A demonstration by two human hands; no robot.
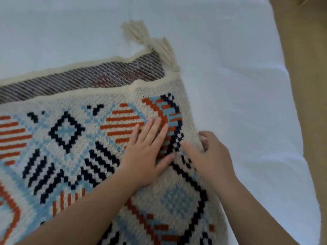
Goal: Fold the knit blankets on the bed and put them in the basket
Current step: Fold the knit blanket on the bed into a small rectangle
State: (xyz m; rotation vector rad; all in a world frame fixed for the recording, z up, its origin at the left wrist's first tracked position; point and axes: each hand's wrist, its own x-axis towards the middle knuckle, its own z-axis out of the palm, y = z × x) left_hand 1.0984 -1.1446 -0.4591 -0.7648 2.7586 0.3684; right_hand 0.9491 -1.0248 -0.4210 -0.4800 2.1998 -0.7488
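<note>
Bed [238, 71]: white cover, fills most of the view; runs from the top edge down the right side, soft wrinkles near its right border.
Floor [307, 85]: tan strip along the far right, beyond the bed's edge.
Knit blanket [67, 135]: lies on the bed, spread over the lower left and centre of the view. Cream ground with a blocky pattern: navy diamonds, orange striped circles, pale blue crosses, navy diagonal bars. Folded over itself; the top layer shows the pattern face, and behind its far edge a band of the under layer shows its reverse, a dark fine diagonal stripe. Thick cream border along both far edges. Right edge of the blanket falls near the bed's right side.
Tassels [141, 34]: cream yarn, bunched at the blanket's far right corner, fanned out on the white cover.
Left hand [146, 152]: palm down on the top layer, fingers straight and slightly spread, pressing flat on the pattern near the right edge; holds nothing. Bare forearm comes in from lower left.
Right hand [210, 154]: at the blanket's right edge, fingers curled, pinching the cream edge between thumb and fingertips. Somewhat blurred.
Containers: cannot tell; no basket shows in this view.
</note>
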